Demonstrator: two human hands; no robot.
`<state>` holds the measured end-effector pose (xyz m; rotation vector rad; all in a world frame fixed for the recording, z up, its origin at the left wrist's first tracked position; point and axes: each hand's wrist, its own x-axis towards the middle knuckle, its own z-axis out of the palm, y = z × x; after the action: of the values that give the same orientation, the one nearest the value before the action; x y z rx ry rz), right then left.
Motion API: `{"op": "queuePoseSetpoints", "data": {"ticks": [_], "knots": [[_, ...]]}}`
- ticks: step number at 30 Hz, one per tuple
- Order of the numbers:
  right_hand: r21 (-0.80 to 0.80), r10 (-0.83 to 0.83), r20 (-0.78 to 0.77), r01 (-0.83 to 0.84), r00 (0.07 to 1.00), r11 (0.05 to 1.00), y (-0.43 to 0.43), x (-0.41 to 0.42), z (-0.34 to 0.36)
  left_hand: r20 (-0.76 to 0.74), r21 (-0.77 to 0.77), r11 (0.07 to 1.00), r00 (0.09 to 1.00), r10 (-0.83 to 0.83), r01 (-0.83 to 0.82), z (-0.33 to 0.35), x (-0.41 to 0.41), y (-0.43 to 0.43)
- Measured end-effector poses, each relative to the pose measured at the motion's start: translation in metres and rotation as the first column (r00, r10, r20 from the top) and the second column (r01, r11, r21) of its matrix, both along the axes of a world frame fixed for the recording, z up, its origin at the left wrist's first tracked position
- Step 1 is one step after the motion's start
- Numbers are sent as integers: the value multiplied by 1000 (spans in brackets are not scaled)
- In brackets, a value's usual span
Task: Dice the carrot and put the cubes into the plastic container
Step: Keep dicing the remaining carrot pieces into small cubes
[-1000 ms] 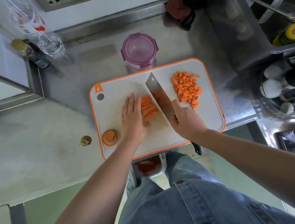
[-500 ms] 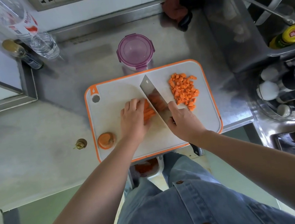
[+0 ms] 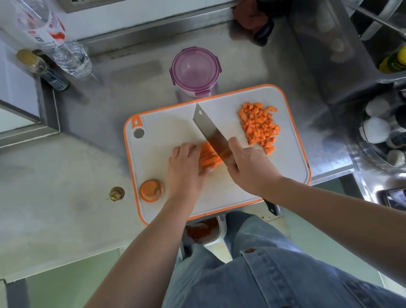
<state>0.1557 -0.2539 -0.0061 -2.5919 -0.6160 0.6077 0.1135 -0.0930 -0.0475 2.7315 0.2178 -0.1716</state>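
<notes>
Cleaver meets carrot mid-board.
Left hand [image 3: 184, 170] curls over the strips [image 3: 209, 158]; right hand [image 3: 251, 168] grips the cleaver [image 3: 210, 133] (cubes [image 3: 259, 126] heaped near the board's [image 3: 167, 132] right edge).

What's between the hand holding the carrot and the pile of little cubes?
In the head view, the carrot strips and the knife lie there.
</notes>
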Motion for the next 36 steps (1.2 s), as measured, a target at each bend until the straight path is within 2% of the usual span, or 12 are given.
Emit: {"op": "queuePoseSetpoints", "data": {"ticks": [11,18,27,31,36], "knots": [[-77,-30,-80,24,996,997,14,-3,-1,18,-37,998,999,45,-44,0,5,-1],[-126,-67,-83,56,994,990,19,-4,-7,19,-88,996,999,28,-26,-1,7,3],[-168,-73,-53,63,996,984,23,-9,-11,-13,-74,997,1000,26,-27,2,8,1],[-152,-91,-38,84,995,985,23,-8,-10,-29,-60,998,999,28,-29,4,8,-1],[-50,-87,-32,86,996,995,15,-3,-5,-27,-20,1000,1000,5,-5,5,4,-2]]}}
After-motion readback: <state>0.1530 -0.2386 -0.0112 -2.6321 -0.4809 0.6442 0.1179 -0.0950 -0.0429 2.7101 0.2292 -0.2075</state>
